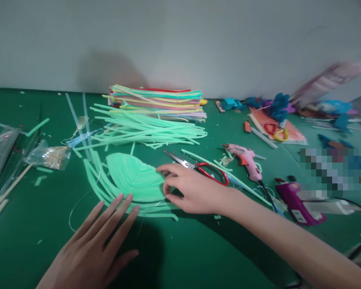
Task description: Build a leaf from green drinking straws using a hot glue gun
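A leaf shape made of mint-green pipe cleaners (135,176) lies on the green table. Curved loose pipe cleaners (99,186) run around its left and lower sides. My left hand (96,237) is open, its spread fingertips on the lower strands. At the leaf's right edge, my right hand (192,188) has bent fingers, thumb and fingertips closed on the edge. Just behind that hand lie red-handled scissors (212,172), blades pointing left. A pile of mint-green pipe cleaners (150,128) sits beyond the leaf.
Multicoloured pipe cleaners (159,98) are stacked near the wall. On the right lie a pink glue gun (245,158), a magenta tool (299,202), its cord, and blue felt-like pieces (279,106). A clear bag of gold bits (51,156) and wooden sticks (10,192) are at left.
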Motion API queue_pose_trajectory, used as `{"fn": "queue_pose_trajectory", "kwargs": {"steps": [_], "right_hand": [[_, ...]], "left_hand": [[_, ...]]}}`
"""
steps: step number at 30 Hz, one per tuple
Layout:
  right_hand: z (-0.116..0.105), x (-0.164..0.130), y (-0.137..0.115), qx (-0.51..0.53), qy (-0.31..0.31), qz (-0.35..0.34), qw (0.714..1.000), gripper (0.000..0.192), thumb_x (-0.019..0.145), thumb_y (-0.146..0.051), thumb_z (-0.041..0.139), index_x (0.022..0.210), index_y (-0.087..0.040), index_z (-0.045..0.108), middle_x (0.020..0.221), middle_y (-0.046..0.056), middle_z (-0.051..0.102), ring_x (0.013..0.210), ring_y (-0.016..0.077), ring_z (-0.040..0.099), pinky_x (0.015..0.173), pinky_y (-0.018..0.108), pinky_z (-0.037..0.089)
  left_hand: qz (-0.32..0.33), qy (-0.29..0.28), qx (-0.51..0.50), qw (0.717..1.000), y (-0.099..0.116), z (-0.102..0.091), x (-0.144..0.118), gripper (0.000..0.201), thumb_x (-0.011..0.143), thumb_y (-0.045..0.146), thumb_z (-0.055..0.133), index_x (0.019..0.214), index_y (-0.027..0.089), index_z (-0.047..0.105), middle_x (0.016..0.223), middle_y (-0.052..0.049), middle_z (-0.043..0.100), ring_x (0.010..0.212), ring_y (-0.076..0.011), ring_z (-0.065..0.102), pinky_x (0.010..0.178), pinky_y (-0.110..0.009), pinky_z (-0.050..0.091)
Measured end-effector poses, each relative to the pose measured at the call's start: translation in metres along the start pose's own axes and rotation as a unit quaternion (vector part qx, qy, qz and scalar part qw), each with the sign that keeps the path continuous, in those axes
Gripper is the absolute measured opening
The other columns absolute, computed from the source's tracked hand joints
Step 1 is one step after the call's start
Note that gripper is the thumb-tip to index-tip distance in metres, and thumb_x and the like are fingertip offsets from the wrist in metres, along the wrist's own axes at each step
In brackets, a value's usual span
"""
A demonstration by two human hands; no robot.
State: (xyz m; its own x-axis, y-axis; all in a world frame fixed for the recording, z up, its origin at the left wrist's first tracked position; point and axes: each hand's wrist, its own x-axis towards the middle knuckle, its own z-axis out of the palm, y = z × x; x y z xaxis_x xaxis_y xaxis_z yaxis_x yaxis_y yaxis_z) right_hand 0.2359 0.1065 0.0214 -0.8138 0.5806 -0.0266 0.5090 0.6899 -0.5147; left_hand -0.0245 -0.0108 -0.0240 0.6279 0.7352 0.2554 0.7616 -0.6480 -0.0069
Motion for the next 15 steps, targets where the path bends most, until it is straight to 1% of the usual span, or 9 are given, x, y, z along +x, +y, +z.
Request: {"fn": "queue_pose_trajectory", "kwargs": {"steps": [2, 4, 6, 9, 12, 15], "right_hand": [[0.005, -0.006, -0.004, 0.004, 0.017, 0.012, 1.0, 0.012, 0.086, -0.014, 0.059, 0.084, -0.014, 0.07, 0.135, 0.019, 0.055, 0.129, 0.0256, 0.051, 0.105, 0.039, 0.045], [0.006, -0.009, -0.007, 0.002, 0.023, 0.019, 1.0, 0.012, 0.086, -0.013, 0.059, 0.084, -0.014, 0.07, 0.133, 0.019, 0.056, 0.13, 0.0262, 0.05, 0.104, 0.039, 0.046], [0.003, -0.008, -0.01, -0.005, 0.019, 0.021, 1.0, 0.011, 0.086, -0.014, 0.06, 0.083, -0.015, 0.07, 0.132, 0.018, 0.056, 0.128, 0.027, 0.051, 0.104, 0.041, 0.046], [-0.002, 0.003, -0.016, -0.015, 0.028, 0.02, 0.999, 0.01, 0.086, -0.016, 0.061, 0.086, -0.016, 0.071, 0.13, 0.016, 0.058, 0.122, 0.0266, 0.055, 0.104, 0.044, 0.045], [0.0, 0.019, -0.023, -0.012, 0.046, -0.003, 0.999, 0.012, 0.088, -0.02, 0.06, 0.09, -0.017, 0.071, 0.125, 0.014, 0.061, 0.118, 0.0255, 0.056, 0.102, 0.043, 0.045], [0.012, 0.035, -0.024, -0.022, 0.048, -0.039, 0.998, 0.018, 0.088, -0.027, 0.063, 0.099, -0.016, 0.07, 0.127, 0.015, 0.06, 0.124, 0.0286, 0.051, 0.103, 0.045, 0.044]], "left_hand": [[-0.003, 0.007, -0.009, 1.0, -0.001, -0.003, -0.002, 0.054, 0.093, 0.046, 0.053, 0.142, 0.021, 0.048, 0.152, -0.006, 0.046, 0.14, -0.0249, 0.042, 0.122, -0.039, 0.017], [-0.01, 0.02, -0.013, 1.0, 0.0, -0.003, -0.001, 0.049, 0.094, 0.044, 0.053, 0.138, 0.021, 0.052, 0.149, -0.006, 0.05, 0.137, -0.0247, 0.046, 0.121, -0.039, 0.023], [-0.02, 0.03, -0.013, 0.999, 0.001, -0.002, 0.0, 0.048, 0.094, 0.043, 0.052, 0.137, 0.021, 0.053, 0.148, -0.008, 0.051, 0.134, -0.0268, 0.049, 0.116, -0.041, 0.033], [-0.043, 0.031, -0.015, 0.998, 0.003, 0.0, 0.001, 0.048, 0.095, 0.042, 0.051, 0.138, 0.021, 0.052, 0.15, -0.013, 0.047, 0.132, -0.0306, 0.051, 0.104, -0.044, 0.047], [-0.061, 0.031, -0.034, 0.997, 0.004, 0.003, 0.0, 0.045, 0.095, 0.039, 0.052, 0.136, 0.021, 0.052, 0.151, -0.013, 0.045, 0.133, -0.031, 0.049, 0.102, -0.045, 0.051], [-0.082, 0.027, -0.053, 0.995, 0.004, 0.004, 0.004, 0.045, 0.095, 0.037, 0.052, 0.137, 0.02, 0.05, 0.154, -0.014, 0.04, 0.135, -0.0308, 0.047, 0.103, -0.047, 0.05]]}}
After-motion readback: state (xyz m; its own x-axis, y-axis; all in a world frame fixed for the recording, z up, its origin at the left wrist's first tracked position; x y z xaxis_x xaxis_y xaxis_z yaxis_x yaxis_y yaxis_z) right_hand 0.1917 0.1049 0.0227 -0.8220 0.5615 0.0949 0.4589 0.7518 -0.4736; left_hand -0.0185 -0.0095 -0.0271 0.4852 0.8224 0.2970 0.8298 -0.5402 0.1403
